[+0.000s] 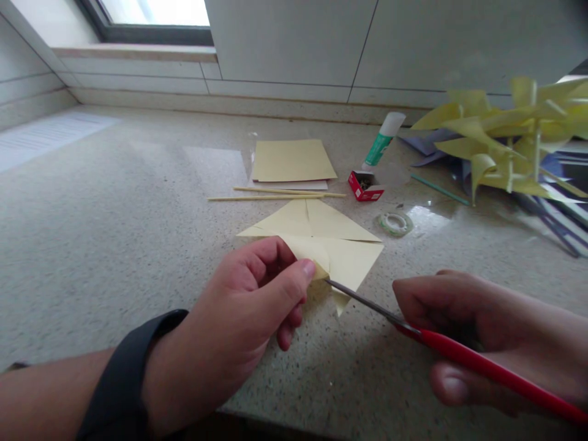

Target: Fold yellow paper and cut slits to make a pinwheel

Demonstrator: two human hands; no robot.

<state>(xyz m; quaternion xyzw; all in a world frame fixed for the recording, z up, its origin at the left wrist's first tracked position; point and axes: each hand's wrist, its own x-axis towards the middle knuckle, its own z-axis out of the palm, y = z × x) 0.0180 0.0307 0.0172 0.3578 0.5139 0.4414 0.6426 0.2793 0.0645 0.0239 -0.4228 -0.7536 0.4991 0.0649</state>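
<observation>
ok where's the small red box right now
In the head view, the small red cardboard box sits on the speckled stone counter, right of centre, between the thin wooden sticks and the green-and-white glue tube.

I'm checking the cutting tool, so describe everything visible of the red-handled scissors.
The red-handled scissors have slim grey metal blades and a glossy red handle that looks like plastic. They lie at a low slant, handle toward the lower right edge, held in the right hand. The blades look nearly closed, and their tip meets the pale yellow folded paper square beside the left hand thumb pinching it. The finger loops are out of view.
</observation>
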